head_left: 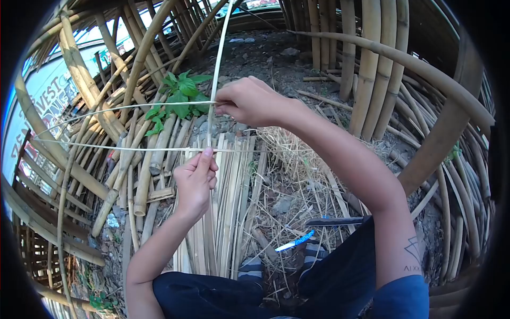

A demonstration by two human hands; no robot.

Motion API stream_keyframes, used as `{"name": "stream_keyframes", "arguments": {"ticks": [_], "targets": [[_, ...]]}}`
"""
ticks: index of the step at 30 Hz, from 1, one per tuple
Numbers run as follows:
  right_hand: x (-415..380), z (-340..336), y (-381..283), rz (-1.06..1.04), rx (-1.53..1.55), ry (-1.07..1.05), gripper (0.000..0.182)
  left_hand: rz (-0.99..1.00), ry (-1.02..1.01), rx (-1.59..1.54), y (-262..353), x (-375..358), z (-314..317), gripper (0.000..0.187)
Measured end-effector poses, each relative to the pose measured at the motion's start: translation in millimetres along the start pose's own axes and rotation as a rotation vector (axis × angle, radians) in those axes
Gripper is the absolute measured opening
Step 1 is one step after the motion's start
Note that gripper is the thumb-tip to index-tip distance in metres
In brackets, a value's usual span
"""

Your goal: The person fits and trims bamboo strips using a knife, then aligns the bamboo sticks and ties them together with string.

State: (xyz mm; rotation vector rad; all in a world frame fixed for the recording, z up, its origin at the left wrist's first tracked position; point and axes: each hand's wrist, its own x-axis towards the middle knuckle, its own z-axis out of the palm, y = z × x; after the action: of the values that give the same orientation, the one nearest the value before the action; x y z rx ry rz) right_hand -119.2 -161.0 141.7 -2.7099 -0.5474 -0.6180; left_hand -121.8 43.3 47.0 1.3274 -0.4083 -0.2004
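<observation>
A pale bamboo strip (219,58) stands upright in front of me. My left hand (195,179) is closed, thumb pressed over the spot where a thinner strip (127,148) crosses the upright one. Higher up, my right hand (247,101) pinches the thin strip's upper run (143,106) against the upright strip; its fingertips are partly hidden. Both runs of the thin strip reach far left and come together in a bend there. A short end pokes out to the right of my left hand. Below lie many split bamboo slats (231,199), side by side on the ground.
A knife with a blue handle (303,237) lies near my shoes (251,271), close to a dark flat blade (336,221). Dry shavings (287,154) cover the ground. Bamboo poles (380,74) stand at right, more lie piled at left. A green plant (183,95) grows ahead.
</observation>
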Motion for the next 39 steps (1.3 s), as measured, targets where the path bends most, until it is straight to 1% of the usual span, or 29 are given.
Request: {"name": "stream_keyframes", "arguments": {"ticks": [1,3,5,6,7,10,11,12,13,15,19,21,24,26,30,32,33,35,39], "targets": [[4.7,-15.1,-6.4,0.081,0.062,-0.127,0.023,0.008,0.003,0.007,-0.3,1.0,0.2,0.036],[21.9,-22.2,9.7,0.025,0.161,-0.217,0.026,-0.025,0.009,-0.016,-3.7,4.0,-2.3,0.035],[32.5,-36.2,13.1,-0.005,-0.020,-0.330,0.026,-0.036,0.037,0.005,-3.6,4.5,0.3,0.035],[34.8,-42.7,13.0,0.062,0.006,-0.396,0.027,-0.037,0.041,0.005,-3.3,5.0,1.2,0.035],[37.7,-45.3,16.4,0.072,-0.037,-0.407,0.029,-0.033,0.048,0.007,-3.8,5.5,1.4,0.035],[38.9,-51.8,18.6,0.075,-0.095,-0.410,0.033,-0.026,0.028,0.019,-5.8,7.4,-2.0,0.036],[36.8,-52.8,15.6,0.093,-0.124,-0.366,0.034,-0.021,0.034,0.018,-6.9,8.0,-3.2,0.036],[34.6,-53.2,11.9,0.106,-0.152,-0.321,0.036,-0.029,-0.001,0.016,-8.8,9.0,-4.9,0.034],[32.2,-52.0,7.8,0.091,-0.150,-0.319,0.036,-0.035,-0.033,0.015,-9.3,9.3,-7.1,0.033],[28.9,-45.7,1.4,0.063,-0.141,-0.300,0.038,-0.024,-0.033,0.011,-7.6,7.9,-3.6,0.033],[34.6,-21.6,6.9,-0.012,0.012,-0.285,0.030,-0.018,0.017,-0.006,-2.7,4.9,-0.1,0.035],[33.0,-23.1,-6.4,0.022,0.028,-0.274,0.025,-0.037,-0.053,-0.041,-6.8,8.3,-10.9,0.035],[34.6,-20.3,-11.2,-0.028,0.049,-0.267,0.023,-0.015,-0.041,-0.031,-7.0,8.1,-14.5,0.035],[34.0,-20.4,-12.2,0.020,0.012,-0.259,0.022,-0.040,-0.040,-0.032,-6.0,7.9,-11.9,0.035],[32.6,-21.8,-12.0,0.026,-0.058,-0.257,0.024,-0.036,-0.054,-0.028,-7.1,8.9,-11.7,0.036],[32.5,-24.2,-6.8,-0.021,-0.118,-0.199,0.022,-0.026,-0.051,-0.013,-7.6,8.5,-11.1,0.036],[34.6,-25.9,-1.3,-0.017,-0.169,-0.174,0.020,-0.040,-0.074,-0.024,-8.1,8.5,-12.3,0.036],[35.5,-36.8,-0.2,0.025,-0.197,-0.190,0.019,-0.072,-0.090,-0.069,-9.8,9.9,-13.3,0.037],[44.5,-51.1,18.4,-0.027,-0.295,-0.114,0.018,-0.047,-0.094,-0.034,-8.3,6.8,-6.8,0.037]]}}
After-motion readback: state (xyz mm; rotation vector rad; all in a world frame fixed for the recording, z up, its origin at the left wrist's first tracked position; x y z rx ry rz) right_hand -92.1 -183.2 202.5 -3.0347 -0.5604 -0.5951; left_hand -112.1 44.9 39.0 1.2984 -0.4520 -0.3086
